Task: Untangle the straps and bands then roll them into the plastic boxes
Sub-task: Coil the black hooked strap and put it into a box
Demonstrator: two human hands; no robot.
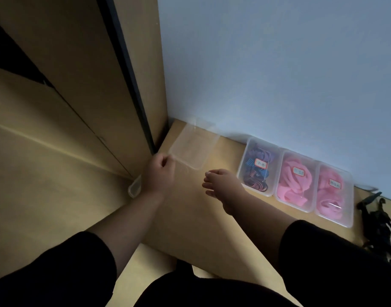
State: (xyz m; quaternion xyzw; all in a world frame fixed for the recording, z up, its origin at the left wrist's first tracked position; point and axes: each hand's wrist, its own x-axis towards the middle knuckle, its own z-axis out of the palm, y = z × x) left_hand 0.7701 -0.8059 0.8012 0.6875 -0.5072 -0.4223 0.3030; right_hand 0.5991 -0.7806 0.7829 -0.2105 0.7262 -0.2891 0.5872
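Observation:
My left hand (159, 173) pinches the near corner of an empty clear plastic container (194, 145), held tilted above the table's far left corner; whether it is a box or a lid I cannot tell. My right hand (222, 185) hovers over the wooden table (190, 213) with relaxed, spread fingers and holds nothing. Against the wall stand three lidded, labelled boxes: one with blue and purple bands (257, 167), then two with pink bands, the middle one (294, 178) and the right one (332, 196). A tangle of black straps (380, 224) lies at the far right.
Another clear plastic piece (133, 188) pokes out at the table's left edge, under my left wrist. A wooden cabinet (79, 107) rises to the left and a pale wall (278, 74) stands behind the boxes. My dark sleeves fill the bottom of the view.

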